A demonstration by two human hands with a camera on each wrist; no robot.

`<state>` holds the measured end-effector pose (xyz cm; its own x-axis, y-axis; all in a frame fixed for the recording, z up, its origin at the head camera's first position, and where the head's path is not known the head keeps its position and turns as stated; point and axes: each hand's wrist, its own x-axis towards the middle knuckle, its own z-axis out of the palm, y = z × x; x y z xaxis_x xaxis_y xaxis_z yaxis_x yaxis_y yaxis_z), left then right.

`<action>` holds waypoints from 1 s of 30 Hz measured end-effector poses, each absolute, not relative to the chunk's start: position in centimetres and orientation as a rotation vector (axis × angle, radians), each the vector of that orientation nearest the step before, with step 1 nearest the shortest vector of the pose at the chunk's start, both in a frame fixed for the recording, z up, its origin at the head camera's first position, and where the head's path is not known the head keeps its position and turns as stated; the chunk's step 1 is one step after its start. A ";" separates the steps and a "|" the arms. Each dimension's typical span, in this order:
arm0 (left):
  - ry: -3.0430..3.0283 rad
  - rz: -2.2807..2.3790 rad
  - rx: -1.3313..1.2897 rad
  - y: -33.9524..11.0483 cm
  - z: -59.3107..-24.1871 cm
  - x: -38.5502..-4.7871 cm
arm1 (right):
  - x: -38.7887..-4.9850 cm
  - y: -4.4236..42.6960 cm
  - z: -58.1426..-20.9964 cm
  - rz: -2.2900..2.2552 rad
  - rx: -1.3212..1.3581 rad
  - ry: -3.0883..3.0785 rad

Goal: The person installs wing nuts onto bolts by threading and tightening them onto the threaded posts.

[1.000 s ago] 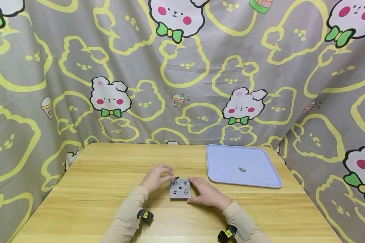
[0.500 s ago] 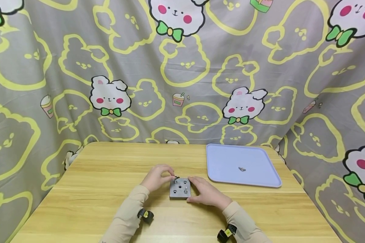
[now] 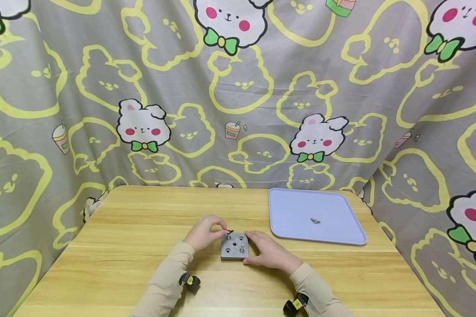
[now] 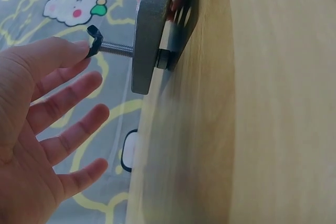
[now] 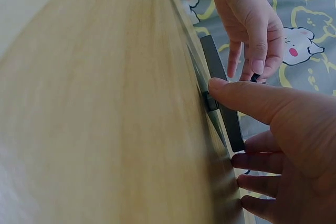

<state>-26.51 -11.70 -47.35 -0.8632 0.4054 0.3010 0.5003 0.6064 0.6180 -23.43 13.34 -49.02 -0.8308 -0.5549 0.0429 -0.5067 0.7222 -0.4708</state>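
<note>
A square grey metal plate [image 3: 234,252] with several holes lies in front of the person, raised a little off the table on short feet, as the left wrist view shows. A threaded bolt [image 4: 116,49] stands up from its far left corner with a black wing nut [image 4: 94,40] on its end. The left hand [image 4: 47,108] pinches that wing nut between thumb and forefinger, the other fingers spread. Another bolt [image 3: 242,248] stands bare near the plate's right side. The right hand [image 3: 273,253] grips the plate's right side, thumb at the near corner and fingers at the far one.
A pale blue tray [image 3: 293,207] lies at the table's back right, with small metal pieces [image 3: 315,221] in it. Behind the wooden table [image 3: 150,207] hangs a grey patterned curtain [image 3: 258,101].
The left hand's thumb and forefinger have shifted slightly at the wing nut. The right hand and the plate stay in place.
</note>
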 end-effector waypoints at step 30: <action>-2.743 -1.026 -0.755 -11.1 -47.8 -26.4 | -23.5 13.4 -49.2 -0.704 -0.879 2.831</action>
